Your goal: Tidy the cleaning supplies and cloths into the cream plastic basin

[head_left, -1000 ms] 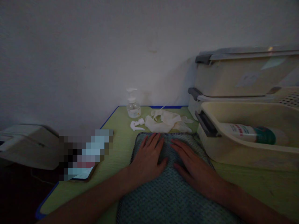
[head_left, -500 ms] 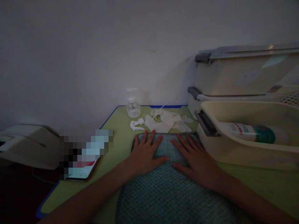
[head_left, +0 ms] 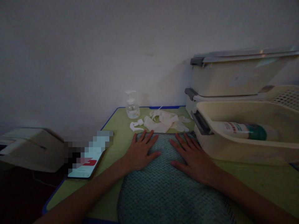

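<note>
A blue-green woven cloth (head_left: 163,186) with a dark stitched edge lies spread on the green table (head_left: 105,186). My left hand (head_left: 141,152) rests flat on its far left part, fingers spread. Opposite it, my right hand (head_left: 192,158) presses flat on the far right part, fingers also apart. Just past the fingertips lie crumpled white gloves (head_left: 161,121) and a white spray or pump head (head_left: 136,125). Behind these stands a clear pump bottle (head_left: 132,109) with a white top.
At the right is an open cream bin (head_left: 245,152) with a white and green bottle (head_left: 247,130) lying inside. Lidded storage boxes (head_left: 224,77) are stacked behind it. A lit phone (head_left: 86,168), partly pixelated, lies by the table's left edge. A white boxy appliance (head_left: 32,149) is farther left.
Both hands stay flat on the cloth with fingers spread. The view has shifted slightly, so the bin and boxes appear a little farther left.
</note>
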A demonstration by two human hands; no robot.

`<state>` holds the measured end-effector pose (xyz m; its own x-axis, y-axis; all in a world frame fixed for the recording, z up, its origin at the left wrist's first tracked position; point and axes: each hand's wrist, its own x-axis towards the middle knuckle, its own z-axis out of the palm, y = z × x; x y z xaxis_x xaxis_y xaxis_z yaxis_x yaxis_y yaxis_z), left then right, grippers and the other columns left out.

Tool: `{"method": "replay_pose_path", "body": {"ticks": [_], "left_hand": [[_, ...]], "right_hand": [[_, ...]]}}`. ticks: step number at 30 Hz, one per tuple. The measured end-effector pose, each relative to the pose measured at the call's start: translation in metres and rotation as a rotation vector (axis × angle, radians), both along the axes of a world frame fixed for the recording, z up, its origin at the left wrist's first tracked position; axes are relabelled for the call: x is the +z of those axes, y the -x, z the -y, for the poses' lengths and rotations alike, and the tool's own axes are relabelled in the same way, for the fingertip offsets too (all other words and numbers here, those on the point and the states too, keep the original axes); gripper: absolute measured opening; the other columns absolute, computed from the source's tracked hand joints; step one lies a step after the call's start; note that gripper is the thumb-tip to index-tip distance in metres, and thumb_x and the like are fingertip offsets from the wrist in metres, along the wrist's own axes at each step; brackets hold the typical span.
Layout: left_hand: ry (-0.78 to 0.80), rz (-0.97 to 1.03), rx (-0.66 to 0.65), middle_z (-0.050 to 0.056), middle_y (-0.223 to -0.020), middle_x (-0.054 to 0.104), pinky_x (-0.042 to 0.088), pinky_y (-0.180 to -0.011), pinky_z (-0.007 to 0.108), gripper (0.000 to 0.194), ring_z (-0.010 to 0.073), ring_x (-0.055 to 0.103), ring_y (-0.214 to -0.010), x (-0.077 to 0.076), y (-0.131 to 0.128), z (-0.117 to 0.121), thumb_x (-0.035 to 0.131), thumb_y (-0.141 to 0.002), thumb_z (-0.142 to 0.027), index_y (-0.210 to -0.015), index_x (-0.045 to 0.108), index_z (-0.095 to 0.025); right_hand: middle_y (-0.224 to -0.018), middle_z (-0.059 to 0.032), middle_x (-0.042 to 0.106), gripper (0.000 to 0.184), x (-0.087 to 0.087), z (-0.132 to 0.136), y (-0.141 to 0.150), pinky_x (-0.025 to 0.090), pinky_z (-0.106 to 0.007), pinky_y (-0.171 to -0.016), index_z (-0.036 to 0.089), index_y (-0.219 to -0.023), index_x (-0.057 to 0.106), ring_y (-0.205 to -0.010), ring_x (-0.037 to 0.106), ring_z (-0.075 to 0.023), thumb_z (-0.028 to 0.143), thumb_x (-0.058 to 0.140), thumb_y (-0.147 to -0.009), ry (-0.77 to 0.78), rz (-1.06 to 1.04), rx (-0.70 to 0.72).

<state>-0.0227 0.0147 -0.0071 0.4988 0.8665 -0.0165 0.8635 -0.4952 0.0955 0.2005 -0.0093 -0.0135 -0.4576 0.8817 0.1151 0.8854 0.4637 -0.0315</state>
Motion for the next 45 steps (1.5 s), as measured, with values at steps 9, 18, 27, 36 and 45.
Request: {"method": "replay_pose_path", "body": {"ticks": [9, 18, 27, 36, 45], "left_hand": [[-0.058, 0.009, -0.032, 0.008, -0.148, 0.014, 0.015, -0.105, 0.055, 0.062, 0.0303, 0.014, -0.134, 0.0, 0.004, 0.001, 0.023, -0.087, -0.056, -0.138, 0.022, -0.021], [-0.109, 0.12, -0.191, 0.019, -0.144, 0.022, 0.023, -0.109, 0.036, 0.051, 0.0218, 0.015, -0.135, 0.024, -0.016, 0.057, 0.033, -0.088, -0.023, -0.133, 0.026, -0.002], [-0.066, 0.077, -0.15, 0.01, -0.146, 0.019, 0.022, -0.11, 0.04, 0.057, 0.0219, 0.015, -0.135, -0.003, -0.015, 0.104, 0.034, -0.089, -0.036, -0.139, 0.019, -0.012], [-0.095, 0.045, -0.136, 0.001, -0.148, 0.012, 0.024, -0.107, 0.046, 0.057, 0.0224, 0.012, -0.135, -0.005, 0.009, 0.111, 0.027, -0.089, -0.05, -0.14, 0.011, -0.03], [-0.124, 0.055, -0.12, 0.002, -0.148, 0.014, 0.026, -0.106, 0.048, 0.06, 0.0248, 0.014, -0.135, -0.006, 0.023, 0.12, 0.032, -0.088, -0.05, -0.14, 0.01, -0.03]], "right_hand": [[-0.141, -0.0127, 0.032, 0.067, 0.0, 0.0, 0.0, 0.03, -0.053, -0.099, 0.021, -0.134, 0.037, -0.128, 0.025, -0.0368, 0.063, 0.034, -0.081, -0.041, 0.008, 0.006], [-0.136, -0.0222, 0.036, 0.062, 0.024, 0.036, 0.026, 0.032, -0.046, -0.102, 0.0, -0.131, 0.035, -0.128, 0.031, -0.028, 0.045, 0.034, -0.088, -0.034, -0.132, 0.131], [-0.137, -0.02, 0.035, 0.06, 0.002, 0.089, 0.027, 0.035, -0.043, -0.101, 0.003, -0.132, 0.037, -0.126, 0.032, -0.0278, 0.043, 0.039, -0.087, -0.029, -0.116, 0.175], [-0.143, -0.0109, 0.027, 0.061, -0.003, 0.097, 0.002, 0.034, -0.044, -0.102, 0.012, -0.137, 0.027, -0.131, 0.025, -0.0242, 0.046, 0.036, -0.088, -0.06, -0.076, 0.186], [-0.143, -0.0073, 0.029, 0.059, -0.005, 0.104, -0.015, 0.036, -0.044, -0.101, 0.018, -0.14, 0.019, -0.13, 0.028, -0.0235, 0.039, 0.04, -0.088, -0.103, -0.088, 0.183]]}}
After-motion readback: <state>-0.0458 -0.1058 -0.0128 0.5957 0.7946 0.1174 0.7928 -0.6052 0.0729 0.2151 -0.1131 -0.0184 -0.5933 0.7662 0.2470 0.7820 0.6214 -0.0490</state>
